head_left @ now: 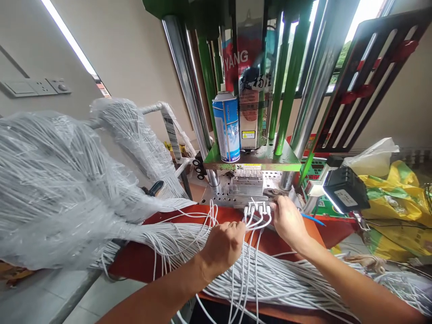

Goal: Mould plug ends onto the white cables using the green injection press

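Several white cables end in a row of white moulded connectors (257,209), joined by a thin white strip with a spur sticking up. My left hand (228,242) is closed around the cables (259,223) just below the connectors. At the right end of the row, the fingers of my right hand (289,221) pinch the connectors' edge; the fingertips are partly hidden. Just behind them is the metal mould (248,184) on the bed of a green press. Beneath both hands, a thick bundle of white cables (280,283) lies across a red-brown table (135,265).
A blue spray can (227,126) stands on the press's green plate (266,157). Plastic-wrapped cable bundles (64,180) fill the left side. At the right are a black-headed lamp (347,191), a blue stick-like tool (313,219) and yellow bags (388,193).
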Tool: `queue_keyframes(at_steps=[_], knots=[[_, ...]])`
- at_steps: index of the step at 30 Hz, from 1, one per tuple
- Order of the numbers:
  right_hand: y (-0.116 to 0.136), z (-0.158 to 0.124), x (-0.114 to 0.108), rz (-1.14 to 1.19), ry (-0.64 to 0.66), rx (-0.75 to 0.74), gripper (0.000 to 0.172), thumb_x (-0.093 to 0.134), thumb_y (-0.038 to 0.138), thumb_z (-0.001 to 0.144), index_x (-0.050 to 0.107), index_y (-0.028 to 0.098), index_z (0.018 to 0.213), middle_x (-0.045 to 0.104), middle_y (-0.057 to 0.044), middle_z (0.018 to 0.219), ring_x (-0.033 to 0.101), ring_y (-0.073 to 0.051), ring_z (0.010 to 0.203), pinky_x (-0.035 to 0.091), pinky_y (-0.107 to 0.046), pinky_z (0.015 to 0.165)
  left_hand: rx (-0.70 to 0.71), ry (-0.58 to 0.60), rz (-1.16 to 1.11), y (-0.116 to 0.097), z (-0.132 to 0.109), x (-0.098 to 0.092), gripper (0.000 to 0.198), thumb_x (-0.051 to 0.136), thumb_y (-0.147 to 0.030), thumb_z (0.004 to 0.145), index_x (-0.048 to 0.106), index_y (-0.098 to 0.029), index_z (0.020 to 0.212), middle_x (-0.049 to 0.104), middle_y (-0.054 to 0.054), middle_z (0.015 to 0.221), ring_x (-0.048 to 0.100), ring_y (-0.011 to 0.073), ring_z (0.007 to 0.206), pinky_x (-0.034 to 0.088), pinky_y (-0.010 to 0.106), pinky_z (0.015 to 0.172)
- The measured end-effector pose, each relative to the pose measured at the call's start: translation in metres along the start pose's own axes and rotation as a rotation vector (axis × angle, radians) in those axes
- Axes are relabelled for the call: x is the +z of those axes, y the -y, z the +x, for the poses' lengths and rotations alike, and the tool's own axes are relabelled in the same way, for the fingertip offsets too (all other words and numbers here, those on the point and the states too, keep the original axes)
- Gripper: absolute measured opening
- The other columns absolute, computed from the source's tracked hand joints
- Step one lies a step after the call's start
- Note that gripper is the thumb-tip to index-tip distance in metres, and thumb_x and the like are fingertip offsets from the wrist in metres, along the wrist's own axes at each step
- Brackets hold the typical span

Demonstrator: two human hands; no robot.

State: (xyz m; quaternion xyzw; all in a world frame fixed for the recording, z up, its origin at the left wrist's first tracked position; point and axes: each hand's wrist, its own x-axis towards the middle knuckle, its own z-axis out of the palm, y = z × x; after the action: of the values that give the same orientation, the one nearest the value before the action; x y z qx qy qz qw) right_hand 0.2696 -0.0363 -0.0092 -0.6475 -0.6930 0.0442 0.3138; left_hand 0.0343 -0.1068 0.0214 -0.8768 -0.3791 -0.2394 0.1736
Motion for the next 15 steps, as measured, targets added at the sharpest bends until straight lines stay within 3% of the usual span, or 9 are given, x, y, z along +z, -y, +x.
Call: queue_keyframes(at_steps=[3, 6, 9, 11, 13, 15], knots=[[-0.019, 0.006, -0.006, -0.026, 0.004, 0.060, 0.023, 0.040, 0.034, 0.100, 0.055, 0.020, 0.091, 0.063, -0.015, 0.093, 0.060, -0.030, 0.088, 0.044, -0.042, 0.078, 0.078, 0.002, -0.066, -0.007, -0.001, -0.029, 0.019, 0.042, -0.002, 0.085, 0.048, -0.021, 0.081, 0.051, 0.001, 0.067, 0.049, 0.0186, 0.057, 0.035, 0.033, 0.052], [-0.045, 0.007, -0.013, 0.017, 0.068, 0.054, 0.024, 0.043, 0.036, 0.098, 0.055, 0.022, 0.083, 0.064, -0.013, 0.087, 0.060, -0.029, 0.087, 0.046, -0.043, 0.079, 0.146, -0.055, -0.116, 0.001, -0.003, -0.053, 0.018, 0.041, -0.003, 0.087, 0.049, -0.019, 0.090, 0.051, 0.000, 0.068, 0.046, 0.0174, 0.058, 0.035, 0.032, 0.053], [-0.059, -0.003, -0.021, 0.088, 0.101, 0.019, 0.030, 0.048, 0.044, 0.095, 0.060, 0.021, 0.078, 0.066, -0.015, 0.095, 0.058, -0.034, 0.102, 0.045, -0.051, 0.092, 0.231, -0.142, -0.094, 0.017, -0.005, -0.066, 0.018, 0.041, -0.004, 0.090, 0.050, -0.018, 0.097, 0.052, -0.001, 0.068, 0.045, 0.0169, 0.059, 0.035, 0.031, 0.055], [-0.053, -0.014, -0.028, 0.156, 0.098, 0.006, 0.036, 0.049, 0.051, 0.095, 0.067, 0.021, 0.089, 0.065, -0.018, 0.115, 0.052, -0.038, 0.119, 0.040, -0.058, 0.102, 0.272, -0.174, -0.060, 0.024, -0.005, -0.068, 0.017, 0.042, -0.004, 0.091, 0.050, -0.018, 0.097, 0.050, -0.002, 0.066, 0.042, 0.0163, 0.058, 0.033, 0.031, 0.055], [-0.033, -0.028, -0.038, 0.261, 0.143, -0.025, 0.045, 0.043, 0.057, 0.098, 0.068, 0.022, 0.111, 0.063, -0.016, 0.129, 0.053, -0.035, 0.125, 0.042, -0.055, 0.105, 0.292, -0.190, -0.033, 0.028, -0.002, -0.068, 0.016, 0.043, -0.004, 0.092, 0.050, -0.017, 0.097, 0.049, -0.003, 0.065, 0.040, 0.0157, 0.057, 0.032, 0.030, 0.055], [-0.003, -0.042, -0.050, 0.548, 0.372, -0.016, 0.054, 0.031, 0.060, 0.104, 0.063, 0.024, 0.129, 0.068, -0.012, 0.122, 0.063, -0.027, 0.112, 0.050, -0.046, 0.097, 0.307, -0.211, -0.028, 0.028, 0.002, -0.067, 0.017, 0.041, -0.005, 0.092, 0.050, -0.017, 0.099, 0.050, -0.002, 0.065, 0.040, 0.0159, 0.057, 0.032, 0.030, 0.055]])
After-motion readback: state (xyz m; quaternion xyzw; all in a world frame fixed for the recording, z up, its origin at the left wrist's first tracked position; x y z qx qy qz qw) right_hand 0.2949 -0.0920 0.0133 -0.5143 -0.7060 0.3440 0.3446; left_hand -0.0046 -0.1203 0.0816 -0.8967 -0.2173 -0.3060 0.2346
